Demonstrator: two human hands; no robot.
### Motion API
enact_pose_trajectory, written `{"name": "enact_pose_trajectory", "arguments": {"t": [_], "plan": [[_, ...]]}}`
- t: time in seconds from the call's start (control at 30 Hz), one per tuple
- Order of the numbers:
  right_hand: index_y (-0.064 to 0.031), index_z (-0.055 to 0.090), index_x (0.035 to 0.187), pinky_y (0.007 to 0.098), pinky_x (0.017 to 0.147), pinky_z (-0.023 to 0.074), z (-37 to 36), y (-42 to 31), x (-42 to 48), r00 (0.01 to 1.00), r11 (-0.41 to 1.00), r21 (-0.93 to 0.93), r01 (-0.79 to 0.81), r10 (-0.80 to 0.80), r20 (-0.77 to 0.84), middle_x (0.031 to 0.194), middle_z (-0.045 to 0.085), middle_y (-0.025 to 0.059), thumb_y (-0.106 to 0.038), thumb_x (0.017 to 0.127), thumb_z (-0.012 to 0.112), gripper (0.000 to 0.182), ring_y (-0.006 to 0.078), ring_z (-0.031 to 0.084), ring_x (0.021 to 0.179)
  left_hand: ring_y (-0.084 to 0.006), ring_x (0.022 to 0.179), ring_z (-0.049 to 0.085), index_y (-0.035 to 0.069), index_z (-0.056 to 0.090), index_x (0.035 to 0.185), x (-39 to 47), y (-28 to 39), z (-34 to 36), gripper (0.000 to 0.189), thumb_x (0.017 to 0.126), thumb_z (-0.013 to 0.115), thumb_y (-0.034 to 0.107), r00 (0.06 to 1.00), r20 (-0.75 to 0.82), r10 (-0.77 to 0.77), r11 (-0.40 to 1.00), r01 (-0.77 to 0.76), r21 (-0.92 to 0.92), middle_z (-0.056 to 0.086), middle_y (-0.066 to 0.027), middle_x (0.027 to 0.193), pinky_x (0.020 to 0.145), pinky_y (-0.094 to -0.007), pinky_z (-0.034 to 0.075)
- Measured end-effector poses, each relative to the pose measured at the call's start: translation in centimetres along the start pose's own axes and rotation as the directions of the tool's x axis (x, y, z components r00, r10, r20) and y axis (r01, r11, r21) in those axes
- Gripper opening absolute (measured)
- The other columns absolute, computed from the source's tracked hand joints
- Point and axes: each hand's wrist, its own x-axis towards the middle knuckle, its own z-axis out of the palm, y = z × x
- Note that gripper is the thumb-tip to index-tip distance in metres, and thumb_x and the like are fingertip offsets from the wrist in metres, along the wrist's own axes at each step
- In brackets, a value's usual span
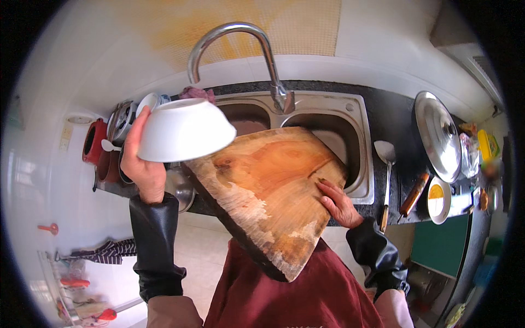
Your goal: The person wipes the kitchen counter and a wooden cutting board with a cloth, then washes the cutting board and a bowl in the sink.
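My left hand (143, 164) grips a white bowl (184, 131) by its side, tipped over with its base upward. Below and right of the bowl, a thick wooden chopping board (283, 188) with a worn, patchy surface lies slantwise over the front of the steel double-bowl sink (365, 151). Its near corner reaches the dark red apron (283, 303) I wear. My right hand (338, 205) rests on the board's right edge, its visible fingers and thumb on the top face. The board hides part of both basins. The bowl's inside is not visible.
A curved chrome faucet (268, 53) arches above the sink. On the right are a metal spatula (385, 164), a lidded wok (439, 135) with a wooden handle (414, 194), and a dish of yellow contents (439, 201). Stacked dishes (149, 102) and a red container (94, 139) stand left.
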Motion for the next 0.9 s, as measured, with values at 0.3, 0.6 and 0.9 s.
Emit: {"name": "enact_pose_trajectory", "arguments": {"t": [0.3,0.6,0.9], "plan": [[0.0001,0.045,0.124,0.0360,0.102,0.0278,0.6,-0.6,0.5,0.997,0.996,0.056,-0.068,0.066,0.039,0.131,0.040,0.0209,-0.024,0.090,0.046,0.041,0.0335,0.036,0.123,-0.0242,0.090,0.060,-0.002,0.049,0.115,-9.8,-12.1,-1.2,0.036,0.079,0.052,0.000,0.475,-0.021,-0.880,0.400,0.715,-0.574,0.058,-0.0128,0.105,0.074,-0.0356,0.052],[0.0005,0.043,0.126,0.0346,0.105,0.0199,0.6,-1.5,0.8,0.974,0.968,0.125,-0.220,0.210,0.083,0.135,0.038,0.0185,-0.029,0.091,0.042,0.046,0.0276,0.030,0.128,-0.0266,0.064,0.059,-0.001,0.055,0.098,-23.3,-25.4,11.6,0.029,0.070,0.051,0.005,0.494,0.462,-0.736,0.235,0.827,-0.510,0.059,-0.0137,0.083,0.053,-0.0354,0.052],[-0.0004,0.045,0.126,0.0347,0.105,0.0206,1.8,-1.4,1.0,0.949,0.932,0.178,-0.315,0.315,0.028,0.135,0.039,0.0154,-0.030,0.090,0.044,0.046,0.0256,0.031,0.128,-0.0225,0.069,0.056,0.002,0.049,0.112,-22.7,-27.2,18.8,0.043,0.076,0.057,0.026,-0.191,0.615,-0.765,-0.471,0.817,-0.332,0.056,-0.0139,0.093,0.051,-0.0320,0.051]]}}
